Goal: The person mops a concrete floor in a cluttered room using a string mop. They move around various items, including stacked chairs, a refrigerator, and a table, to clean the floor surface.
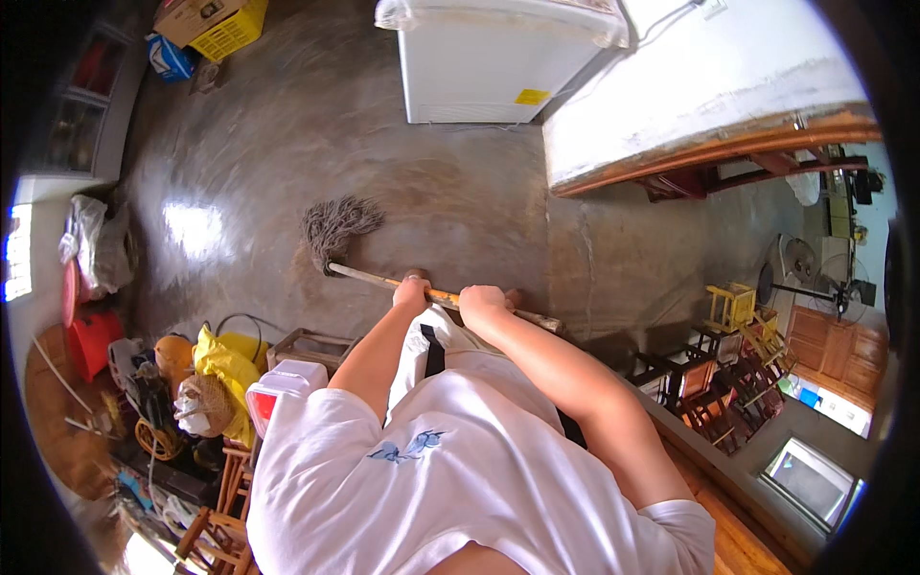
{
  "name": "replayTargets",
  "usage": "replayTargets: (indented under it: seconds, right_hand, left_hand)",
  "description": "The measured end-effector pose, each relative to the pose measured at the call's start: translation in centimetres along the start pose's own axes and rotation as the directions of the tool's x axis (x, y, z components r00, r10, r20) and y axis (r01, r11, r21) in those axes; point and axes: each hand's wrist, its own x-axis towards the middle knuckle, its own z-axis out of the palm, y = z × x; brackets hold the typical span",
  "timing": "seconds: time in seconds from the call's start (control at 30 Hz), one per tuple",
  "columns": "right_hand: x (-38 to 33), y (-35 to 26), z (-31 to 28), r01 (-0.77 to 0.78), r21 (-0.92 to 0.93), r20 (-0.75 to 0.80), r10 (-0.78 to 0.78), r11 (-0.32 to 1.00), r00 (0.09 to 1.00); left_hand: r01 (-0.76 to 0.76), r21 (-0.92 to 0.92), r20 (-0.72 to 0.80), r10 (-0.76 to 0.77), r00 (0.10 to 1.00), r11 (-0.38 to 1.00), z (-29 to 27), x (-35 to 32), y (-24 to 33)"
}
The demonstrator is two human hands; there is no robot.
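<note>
While both hands grip a mop handle [450,299], the person looks straight down at a grey concrete floor [450,192] that shines wet in patches. The left hand [412,290] is curled shut around the wooden handle, nearer the mop end. The right hand [482,302] is wrapped closed around the same handle just beside it, further up the stick. The two fists are near each other but not touching.

The handle slants from the right, close to the body, out to the left and away. At its far end the mop head [337,225], a bundle of grey strings, lies fanned on the floor, left of centre and a little beyond the hands.

Mopping well from this position probably means keeping the strings flat on the floor and drawing them in overlapping sweeps. With the fists so close together, leverage looks limited; a wider spacing would likely give steadier control.

Things to steer clear of ring the open floor. A white chest-like appliance [479,67] stands at the far side. A white wall with a wooden ledge [709,96] runs along the far right. Near left sits clutter: a red bucket [93,340], a yellow cloth [225,369] and a white container with a red side [283,388]. Small wooden chairs [714,393] are stacked at the near right.
</note>
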Motion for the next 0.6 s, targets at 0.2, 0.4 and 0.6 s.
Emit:
replayTargets:
  seconds: [0.2,0.4,0.6]
  right_hand:
    - [-2.4,13.3,3.4,-0.034,0.081,-0.061,0.039,0.996,0.997]
    - [-6.2,27.8,5.9,-0.144,0.085,-0.013,0.146,0.986,0.989]
    - [-12.1,36.8,8.0,-0.292,0.226,-0.004,0.301,0.929,0.954]
  left_hand:
    - [-0.095,0.084,-0.043,0.099,0.994,0.992,5.9,3.3,10.6]
    - [-0.204,0.217,0.001,0.208,0.978,0.955,12.3,7.0,24.0]
    - [-0.347,0.221,0.164,0.316,0.935,0.912,15.8,7.7,36.1]
